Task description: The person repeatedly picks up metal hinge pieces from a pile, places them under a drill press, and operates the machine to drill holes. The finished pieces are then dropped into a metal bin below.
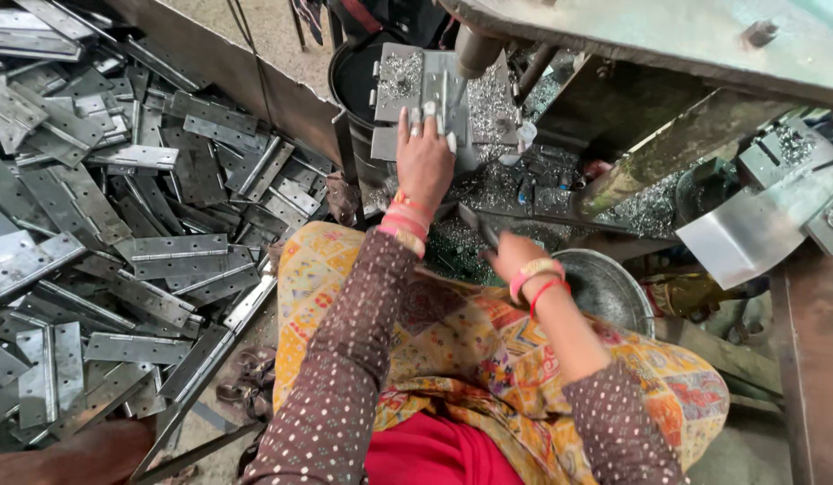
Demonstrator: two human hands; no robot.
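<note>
Head view, looking down over a seated person's lap, draped in patterned yellow cloth. The left hand [424, 162] reaches forward, arm nearly straight, palm down on an opened steel hinge [416, 94] that lies flat on the drill-press desk [497, 184] under the spindle [477, 49]. Its fingers [414, 119] are spread flat, pressing the hinge rather than gripping it. The hinge sits just left of the spindle, its leaves dusted with metal shavings [488, 108].

The right hand [509, 254] is drawn back near the body, wrist bent, beside a round metal bowl [605, 287]. It appears to meet a dark lever handle [477, 224]; whether its fingers close around the handle I cannot tell, since the hand is blurred.

Judging from this, doing the step well means keeping the hinge pinned flat and square so it cannot spin under the bit, with the fingertips well clear of the spindle's line, and bringing the lever down steadily rather than in a jerk. The loose shavings could lift the hinge off flat, so a firm, even palm matters.

To the left, a big heap of similar steel hinges [120, 224] covers the floor, behind a low metal partition [255, 81].
</note>
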